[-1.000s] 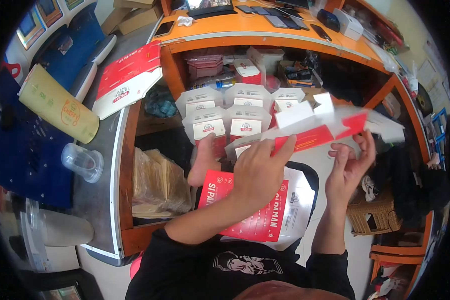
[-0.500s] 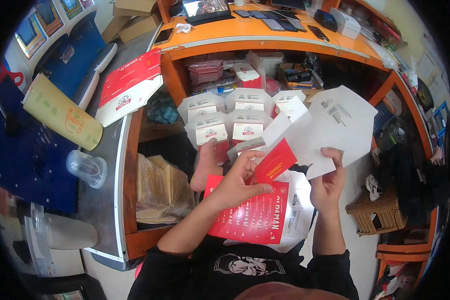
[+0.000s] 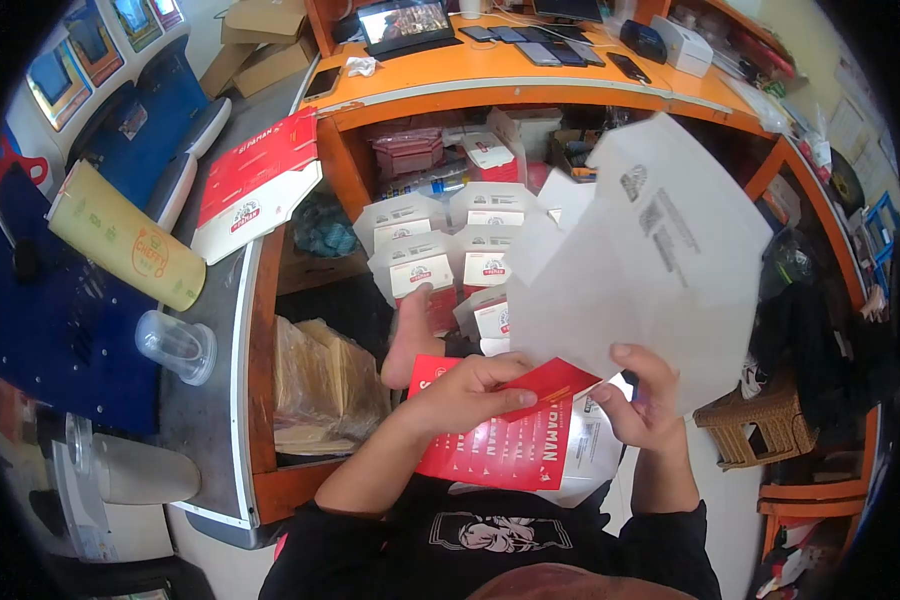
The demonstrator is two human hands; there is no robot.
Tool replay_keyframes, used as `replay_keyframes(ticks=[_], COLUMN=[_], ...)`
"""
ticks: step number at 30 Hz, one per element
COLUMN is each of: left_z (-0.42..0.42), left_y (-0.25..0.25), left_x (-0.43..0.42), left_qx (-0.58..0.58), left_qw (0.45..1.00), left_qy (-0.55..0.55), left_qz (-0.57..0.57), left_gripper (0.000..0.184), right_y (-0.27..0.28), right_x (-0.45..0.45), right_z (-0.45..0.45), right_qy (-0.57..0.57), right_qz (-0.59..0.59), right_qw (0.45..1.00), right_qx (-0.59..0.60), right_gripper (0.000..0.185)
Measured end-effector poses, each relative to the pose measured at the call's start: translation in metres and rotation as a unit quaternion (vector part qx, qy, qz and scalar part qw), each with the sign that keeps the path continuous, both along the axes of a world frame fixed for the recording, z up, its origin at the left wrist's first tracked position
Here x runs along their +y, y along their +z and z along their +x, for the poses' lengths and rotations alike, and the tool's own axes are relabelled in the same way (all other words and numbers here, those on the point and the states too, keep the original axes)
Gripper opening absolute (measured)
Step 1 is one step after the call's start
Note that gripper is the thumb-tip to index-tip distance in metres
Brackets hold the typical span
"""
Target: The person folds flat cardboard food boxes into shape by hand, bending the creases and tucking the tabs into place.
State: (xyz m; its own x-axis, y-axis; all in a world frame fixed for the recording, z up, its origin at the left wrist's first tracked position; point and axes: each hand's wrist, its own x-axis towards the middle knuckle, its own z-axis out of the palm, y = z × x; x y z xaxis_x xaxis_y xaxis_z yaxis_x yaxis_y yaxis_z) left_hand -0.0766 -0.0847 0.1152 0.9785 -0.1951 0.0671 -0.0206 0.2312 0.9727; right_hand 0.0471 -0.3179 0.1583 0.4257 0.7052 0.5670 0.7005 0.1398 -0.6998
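A partly folded red and white carton [image 3: 660, 250] is held up in front of me, its large whitish panel tilted up to the right. My left hand [image 3: 470, 392] pinches its red flap between thumb and fingers. On the other side my right hand [image 3: 645, 400] grips the carton's lower edge near a fold. Below both hands, a stack of flat red cartons [image 3: 495, 450] lies on my lap, partly covered by my left forearm. Beyond, several folded boxes [image 3: 422, 275] with raised lids stand in rows; the carton hides some of them.
An orange desk [image 3: 390, 85] holds a tablet and several phones. On the grey counter [image 3: 210, 400] at left are a yellow cup [image 3: 128, 235], a clear plastic cup [image 3: 177, 347] and flat cartons [image 3: 260, 180]. A bare foot [image 3: 407, 340] is beside the boxes. At right stands a wicker basket [image 3: 760, 425].
The carton has swung from low and edge-on to raised, its whitish panel now facing me and closer. Both hands have moved nearer each other, and the right now grips the carton.
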Motion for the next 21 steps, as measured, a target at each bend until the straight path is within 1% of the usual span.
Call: replay_keyframes(ticks=[1,3,4,5,8,9,11,14,17,20,21], left_z=[-0.001,0.001,0.002,0.003,0.002,0.002,0.005,0.007,0.008,0.007,0.006], left_y=[-0.002,-0.005,-0.008,-0.009,0.004,0.003,0.0,0.009,0.013,0.021,0.026], left_x=[0.004,0.006,0.005,0.005,0.002,0.002,0.0,-0.005,-0.017,-0.018,-0.018], left_qx=[-0.006,-0.025,-0.037,-0.05,0.025,0.01,-0.02,0.011,-0.052,-0.048,-0.065], left_qw=[1.0,0.999,0.998,0.997,0.998,0.999,0.999,0.999,0.996,0.991,0.989], left_qy=[-0.016,-0.04,-0.047,-0.055,-0.03,-0.028,-0.025,-0.028,0.037,0.034,0.042], left_qz=[0.003,0.001,-0.004,-0.01,-0.043,-0.036,-0.022,-0.041,0.056,0.117,0.128], left_gripper=[0.025,0.025,0.025,0.025,0.025,0.025,0.026,0.026,0.027,0.03,0.03], right_y=[0.007,0.019,0.024,0.029,0.041,0.043,0.044,0.048,0.056,0.067,0.07], right_x=[0.0,0.002,0.004,0.006,0.011,0.011,0.013,0.015,0.008,0.007,0.008], right_z=[0.0,-0.001,-0.003,-0.004,-0.005,-0.006,-0.008,-0.011,-0.003,-0.002,-0.001], right_qy=[-0.016,-0.037,-0.043,-0.051,-0.081,-0.095,-0.124,-0.151,-0.088,-0.068,-0.056], right_qz=[-0.04,-0.092,-0.105,-0.11,-0.112,-0.113,-0.116,-0.106,-0.147,-0.16,-0.17], right_qw=[0.998,0.993,0.992,0.989,0.978,0.973,0.966,0.963,0.958,0.96,0.958], right_qx=[-0.036,-0.068,-0.063,-0.08,-0.157,-0.18,-0.194,-0.198,-0.23,-0.218,-0.226], right_gripper=[0.044,0.043,0.042,0.042,0.041,0.042,0.041,0.035,0.027,0.021,0.021])
